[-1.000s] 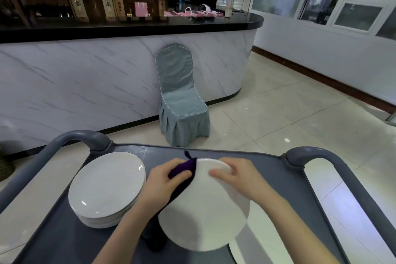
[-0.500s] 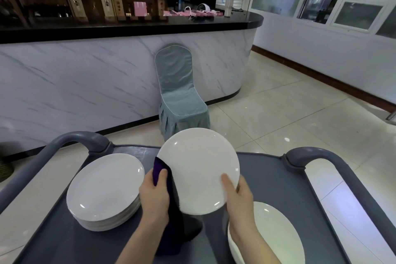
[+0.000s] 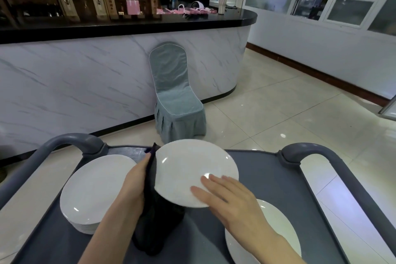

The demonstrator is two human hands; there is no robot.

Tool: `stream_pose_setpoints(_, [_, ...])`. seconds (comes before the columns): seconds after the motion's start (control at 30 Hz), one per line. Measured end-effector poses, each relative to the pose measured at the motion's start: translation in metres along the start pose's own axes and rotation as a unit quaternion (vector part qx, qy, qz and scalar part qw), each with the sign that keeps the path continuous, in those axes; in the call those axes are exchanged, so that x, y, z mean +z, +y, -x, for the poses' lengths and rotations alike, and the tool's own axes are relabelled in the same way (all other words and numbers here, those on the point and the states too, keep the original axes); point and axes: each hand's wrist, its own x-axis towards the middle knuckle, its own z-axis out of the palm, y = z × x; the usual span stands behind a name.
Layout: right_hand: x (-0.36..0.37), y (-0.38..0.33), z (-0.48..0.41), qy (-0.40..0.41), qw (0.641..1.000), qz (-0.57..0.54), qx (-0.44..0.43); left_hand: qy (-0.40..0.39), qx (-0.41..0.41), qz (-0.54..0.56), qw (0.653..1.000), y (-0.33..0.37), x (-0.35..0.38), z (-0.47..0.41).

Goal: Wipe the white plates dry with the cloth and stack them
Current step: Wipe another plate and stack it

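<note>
Cart (image 3: 267, 178) carries plate stacks (image 3: 96, 188); chair (image 3: 175, 100) fronts marble counter (image 3: 75, 83), perhaps touching.

plate stack (image 3: 96, 191) left on cart (image 3: 267, 178) | held plate (image 3: 192, 169) centre, cloth (image 3: 154, 210) at its left | second stack (image 3: 278, 231) right | chair (image 3: 177, 100) behind cart

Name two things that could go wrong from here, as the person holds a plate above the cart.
1. The plate could slip: the right hand only lies flat on its face, while the left hand grips its edge through the cloth. A fall would likely hit the lower plate or the cart.
2. The cloth hangs low and might drag against the stack.
</note>
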Motion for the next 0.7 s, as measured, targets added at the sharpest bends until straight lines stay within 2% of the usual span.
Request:
stream_pose_setpoints(0.07, [-0.004,-0.011,-0.006,-0.001,0.992,-0.102,0.073,0.003,0.003,0.008,1.000,0.000,0.012,0.007])
stream_pose_setpoints(0.1, [-0.005,-0.017,-0.012,-0.003,0.974,-0.181,0.135,0.000,-0.019,0.005,1.000,-0.001,0.021,0.012])
stream_pose_setpoints(0.13, [-0.005,-0.023,-0.017,0.001,0.944,-0.263,0.198,-0.014,-0.042,-0.017,0.999,-0.001,0.033,0.018])
stream_pose_setpoints(0.17, [-0.005,-0.028,-0.023,0.010,0.908,-0.334,0.251,-0.048,-0.028,-0.059,0.997,-0.004,0.045,0.024])
stream_pose_setpoints(0.2, [-0.003,-0.031,-0.029,0.029,0.873,-0.388,0.294,-0.079,0.052,-0.111,0.989,-0.008,0.056,0.029])
stream_pose_setpoints(0.23, [-0.002,-0.033,-0.034,0.051,0.839,-0.428,0.331,-0.098,0.171,-0.162,0.967,-0.013,0.065,0.034])
stream_pose_setpoints(0.27, [-0.002,-0.034,-0.038,0.073,0.804,-0.463,0.366,-0.102,0.282,-0.201,0.933,-0.019,0.070,0.038])
stream_pose_setpoints(0.3, [-0.003,-0.034,-0.042,0.093,0.769,-0.493,0.396,-0.107,0.359,-0.234,0.897,-0.023,0.073,0.041])
stream_pose_setpoints(0.37, [-0.004,-0.030,-0.046,0.114,0.705,-0.545,0.439,-0.116,0.436,-0.289,0.844,-0.032,0.077,0.045])
stream_pose_setpoints(0.43, [-0.005,-0.025,-0.049,0.124,0.664,-0.574,0.464,-0.123,0.448,-0.320,0.826,-0.038,0.079,0.042])
stream_pose_setpoints(0.5, [-0.007,-0.025,-0.050,0.130,0.655,-0.571,0.477,-0.129,0.432,-0.326,0.831,-0.039,0.078,0.034])
stream_pose_setpoints(0.63, [-0.004,-0.034,-0.038,0.111,0.727,-0.481,0.478,-0.101,0.299,-0.255,0.914,-0.024,0.076,0.012])
stream_pose_setpoints(0.7, [-0.006,-0.032,-0.037,0.113,0.742,-0.463,0.472,-0.096,0.295,-0.265,0.913,-0.025,0.075,0.015])
